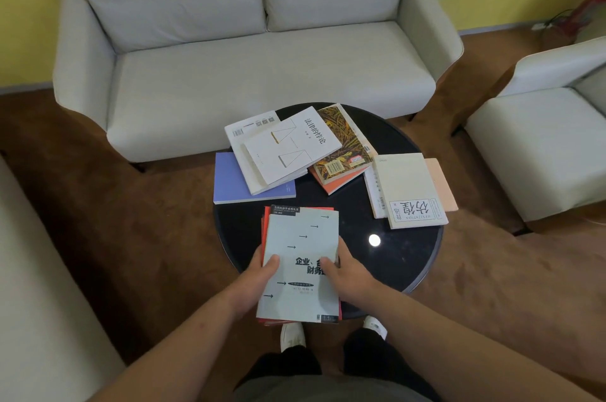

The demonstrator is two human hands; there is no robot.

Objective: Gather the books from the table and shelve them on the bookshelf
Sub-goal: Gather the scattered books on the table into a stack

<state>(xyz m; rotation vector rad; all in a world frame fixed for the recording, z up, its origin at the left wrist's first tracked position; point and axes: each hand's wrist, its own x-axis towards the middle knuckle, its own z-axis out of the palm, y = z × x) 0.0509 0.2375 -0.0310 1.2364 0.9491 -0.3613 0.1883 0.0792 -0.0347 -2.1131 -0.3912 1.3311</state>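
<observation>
A small stack topped by a pale grey book (300, 237) with black arrows, red books beneath it, lies at the near edge of the round black table (410, 257). My left hand (259, 273) grips its left side and my right hand (344, 267) grips its right side, thumbs on the cover. Farther back lie a white book (288, 149) over a lilac book (229, 182), a yellow-patterned book (344, 142) on an orange one, and a cream book (410, 188) over a pink one at the right. No bookshelf is in view.
A light grey two-seat sofa (255, 67) stands behind the table. An armchair (551, 139) is at the right and another sofa edge (29, 287) at the left. Brown carpet surrounds the table. My feet in white shoes (292, 336) are under the table's near edge.
</observation>
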